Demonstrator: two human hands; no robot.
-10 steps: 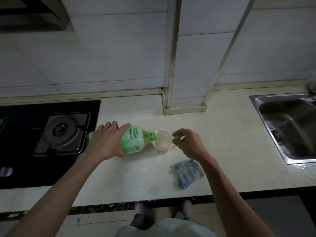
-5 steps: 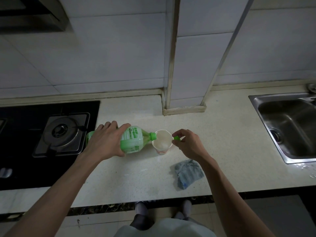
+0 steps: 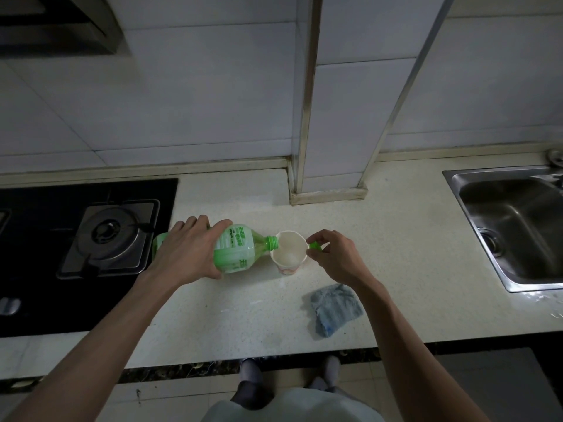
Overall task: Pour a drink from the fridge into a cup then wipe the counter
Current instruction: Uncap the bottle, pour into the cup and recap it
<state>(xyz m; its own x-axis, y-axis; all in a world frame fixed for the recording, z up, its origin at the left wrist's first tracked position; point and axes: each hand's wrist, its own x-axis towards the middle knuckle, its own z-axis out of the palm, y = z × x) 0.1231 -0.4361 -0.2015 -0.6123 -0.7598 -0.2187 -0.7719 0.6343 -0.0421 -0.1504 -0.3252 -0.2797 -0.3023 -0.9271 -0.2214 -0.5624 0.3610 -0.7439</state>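
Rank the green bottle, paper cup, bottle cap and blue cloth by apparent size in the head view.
Largest to smallest:
green bottle, partly covered
blue cloth, nearer the camera
paper cup
bottle cap, partly hidden

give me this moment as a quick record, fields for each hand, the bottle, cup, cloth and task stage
left hand: grips the bottle
right hand: pinches the green cap beside the cup's rim
bottle: green, uncapped, tipped over, mouth at the cup's rim
cup: upright on the counter
cloth: crumpled on the counter near its front edge, untouched
stage: pouring; wiping not yet begun
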